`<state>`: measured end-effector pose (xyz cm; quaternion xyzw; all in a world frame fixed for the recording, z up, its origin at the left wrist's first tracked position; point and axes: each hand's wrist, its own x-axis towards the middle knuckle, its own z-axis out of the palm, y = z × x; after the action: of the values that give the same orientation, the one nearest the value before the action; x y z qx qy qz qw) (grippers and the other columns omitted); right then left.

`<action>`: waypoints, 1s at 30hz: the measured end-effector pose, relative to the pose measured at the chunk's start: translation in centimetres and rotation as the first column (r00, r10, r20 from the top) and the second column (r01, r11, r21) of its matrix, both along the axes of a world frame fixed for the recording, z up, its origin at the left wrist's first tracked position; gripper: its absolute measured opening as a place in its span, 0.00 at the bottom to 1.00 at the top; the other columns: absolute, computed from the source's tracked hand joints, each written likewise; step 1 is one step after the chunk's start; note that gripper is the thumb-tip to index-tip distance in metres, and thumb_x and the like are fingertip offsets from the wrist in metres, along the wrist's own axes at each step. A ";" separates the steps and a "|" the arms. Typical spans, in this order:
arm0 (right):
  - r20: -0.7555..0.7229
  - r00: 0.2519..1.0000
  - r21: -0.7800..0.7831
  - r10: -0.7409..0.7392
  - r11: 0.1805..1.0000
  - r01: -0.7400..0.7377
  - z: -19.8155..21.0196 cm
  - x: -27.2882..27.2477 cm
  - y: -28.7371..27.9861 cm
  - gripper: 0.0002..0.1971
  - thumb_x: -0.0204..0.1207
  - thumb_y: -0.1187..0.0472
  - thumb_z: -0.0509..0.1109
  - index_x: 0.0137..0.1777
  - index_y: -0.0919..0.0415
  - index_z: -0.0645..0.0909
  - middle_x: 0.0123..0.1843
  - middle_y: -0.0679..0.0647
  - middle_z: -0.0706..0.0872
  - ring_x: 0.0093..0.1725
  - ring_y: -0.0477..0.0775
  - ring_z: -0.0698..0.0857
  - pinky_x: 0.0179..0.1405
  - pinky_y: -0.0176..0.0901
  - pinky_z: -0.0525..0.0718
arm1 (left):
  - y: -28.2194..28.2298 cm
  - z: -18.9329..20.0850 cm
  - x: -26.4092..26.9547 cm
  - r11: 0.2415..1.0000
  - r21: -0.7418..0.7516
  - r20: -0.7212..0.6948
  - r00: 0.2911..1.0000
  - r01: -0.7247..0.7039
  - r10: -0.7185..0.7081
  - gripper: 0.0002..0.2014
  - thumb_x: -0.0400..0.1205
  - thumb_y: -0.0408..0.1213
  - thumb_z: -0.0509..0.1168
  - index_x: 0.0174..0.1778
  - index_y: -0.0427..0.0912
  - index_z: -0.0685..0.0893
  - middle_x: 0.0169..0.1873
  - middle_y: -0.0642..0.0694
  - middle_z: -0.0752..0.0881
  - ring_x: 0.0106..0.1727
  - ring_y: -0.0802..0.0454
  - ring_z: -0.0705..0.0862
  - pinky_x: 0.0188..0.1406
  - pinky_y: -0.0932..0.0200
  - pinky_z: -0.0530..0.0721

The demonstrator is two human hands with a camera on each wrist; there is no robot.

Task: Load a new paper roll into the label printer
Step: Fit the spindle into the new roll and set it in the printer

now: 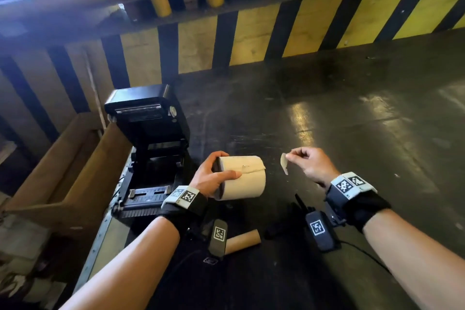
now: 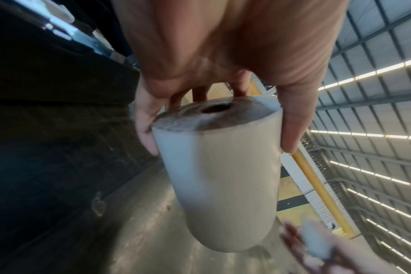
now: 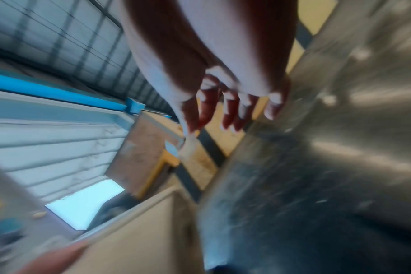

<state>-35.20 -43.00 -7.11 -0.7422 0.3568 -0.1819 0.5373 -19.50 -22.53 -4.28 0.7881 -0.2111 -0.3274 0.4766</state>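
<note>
My left hand [image 1: 214, 176] grips a full cream paper roll [image 1: 242, 177] by its near end, thumb across the top, held above the dark table. The left wrist view shows the roll [image 2: 221, 176] end-on with its dark core hole, fingers curled round it. My right hand [image 1: 309, 162] is to the right of the roll and pinches a small torn-off paper strip [image 1: 284, 163] between thumb and forefinger; the right wrist view is blurred. The black label printer [image 1: 151, 148] stands to the left with its lid raised and its roll bay empty.
An empty cardboard core [image 1: 242, 241] lies on the table near me. A brown cardboard box [image 1: 75, 184] sits left of the printer. A yellow-and-black striped barrier [image 1: 276, 30] runs along the table's far side. The dark tabletop [image 1: 352, 121] extends to the right.
</note>
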 end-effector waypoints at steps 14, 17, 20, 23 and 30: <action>-0.613 0.790 -0.276 -0.026 0.944 -0.183 -8.4 -0.5 -5.2 0.04 0.62 0.53 0.75 0.37 0.49 0.87 0.48 0.50 0.77 0.51 0.54 0.79 0.56 0.51 0.73 | -3.1 -3.5 0.5 0.986 0.143 -0.006 0.997 0.081 -0.081 0.24 0.69 0.40 0.76 0.57 0.58 0.75 0.62 0.45 0.77 0.62 0.42 0.77 0.58 0.33 0.83; -0.632 0.774 -0.295 -0.048 0.938 -0.183 -8.3 -0.9 -4.8 0.09 0.65 0.52 0.73 0.45 0.46 0.86 0.56 0.52 0.78 0.59 0.57 0.78 0.60 0.56 0.67 | -3.4 -4.2 0.6 0.984 0.152 0.008 0.996 0.091 -0.093 0.24 0.69 0.38 0.76 0.57 0.56 0.75 0.62 0.44 0.77 0.64 0.42 0.76 0.62 0.35 0.81; -0.617 0.786 -0.302 -0.043 0.935 -0.186 -8.2 -1.5 -4.7 0.15 0.67 0.48 0.72 0.54 0.49 0.83 0.59 0.53 0.78 0.61 0.58 0.78 0.61 0.53 0.67 | -3.4 -4.2 0.7 0.984 0.153 0.001 0.995 0.094 -0.095 0.24 0.69 0.39 0.76 0.56 0.57 0.75 0.62 0.45 0.76 0.63 0.43 0.76 0.62 0.34 0.80; -0.500 0.866 -0.253 -0.026 0.960 -0.117 -7.3 -2.7 -4.2 0.18 0.68 0.45 0.73 0.52 0.56 0.84 0.54 0.55 0.85 0.55 0.56 0.83 0.53 0.43 0.76 | -2.9 -3.8 0.8 0.989 0.121 0.004 0.996 0.087 -0.088 0.23 0.70 0.38 0.76 0.56 0.57 0.75 0.62 0.44 0.76 0.63 0.42 0.76 0.62 0.34 0.80; -0.622 0.737 0.001 0.263 0.942 -0.335 -6.1 -6.2 -0.3 0.26 0.68 0.39 0.72 0.62 0.52 0.82 0.59 0.51 0.85 0.61 0.52 0.83 0.58 0.38 0.76 | -1.5 -1.4 0.6 0.998 0.032 0.028 0.999 0.045 -0.046 0.22 0.66 0.43 0.77 0.53 0.59 0.77 0.59 0.45 0.78 0.61 0.41 0.78 0.54 0.34 0.84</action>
<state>-41.44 -43.34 -13.23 -0.8368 0.3770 0.1385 0.3721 -18.94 -24.01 -5.72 0.7952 -0.2305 -0.3299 0.4535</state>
